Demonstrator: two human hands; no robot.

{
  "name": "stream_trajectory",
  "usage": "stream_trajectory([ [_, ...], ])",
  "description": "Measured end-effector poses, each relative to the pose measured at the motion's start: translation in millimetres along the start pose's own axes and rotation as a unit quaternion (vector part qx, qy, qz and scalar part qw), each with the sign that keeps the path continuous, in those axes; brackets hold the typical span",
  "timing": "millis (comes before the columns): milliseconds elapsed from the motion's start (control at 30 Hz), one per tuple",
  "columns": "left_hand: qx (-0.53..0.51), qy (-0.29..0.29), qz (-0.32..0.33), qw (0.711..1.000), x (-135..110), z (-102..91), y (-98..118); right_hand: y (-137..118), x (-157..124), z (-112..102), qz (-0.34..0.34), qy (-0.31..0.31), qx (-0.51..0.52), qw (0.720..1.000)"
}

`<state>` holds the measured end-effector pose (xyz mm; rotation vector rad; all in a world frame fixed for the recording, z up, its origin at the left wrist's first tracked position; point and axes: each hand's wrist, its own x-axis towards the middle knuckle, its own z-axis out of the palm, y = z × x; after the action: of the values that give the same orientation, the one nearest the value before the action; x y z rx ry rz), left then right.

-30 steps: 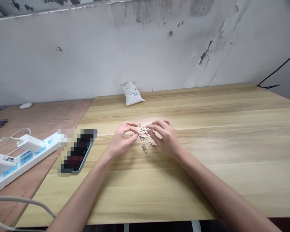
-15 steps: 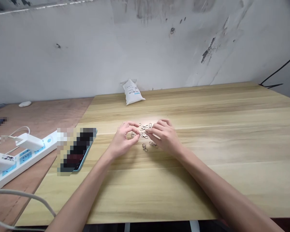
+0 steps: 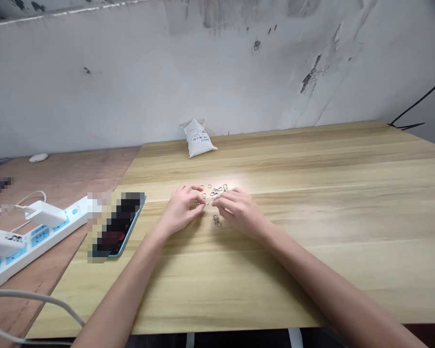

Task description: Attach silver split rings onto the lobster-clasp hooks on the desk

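Where fingertips meet, ring (image 3: 206, 203) too small; grip unclear.

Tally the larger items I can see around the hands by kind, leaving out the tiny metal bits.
White pouch: 1
Phone: 1
Power strip: 1
White chargers plugged into the strip: 2
Total: 5
The small metal rings and clasps are too small to count reliably.
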<state>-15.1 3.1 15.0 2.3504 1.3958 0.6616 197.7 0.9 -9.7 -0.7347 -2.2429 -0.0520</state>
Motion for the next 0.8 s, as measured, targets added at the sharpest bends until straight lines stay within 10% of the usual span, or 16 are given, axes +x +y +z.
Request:
stream_trajectory([
  [200,0.104,0.018,0.019,0.994,1.2,-2.4,-11.3,29.7,-8.1,-1.0,0.095,-0.064,-0.004,0.993],
  [800,-0.023,-0.082,0.085,0.993,-2.5,7.2,13.7,21.7,-6.2,-3.0,0.124,-0.057,0.052,0.989],
])
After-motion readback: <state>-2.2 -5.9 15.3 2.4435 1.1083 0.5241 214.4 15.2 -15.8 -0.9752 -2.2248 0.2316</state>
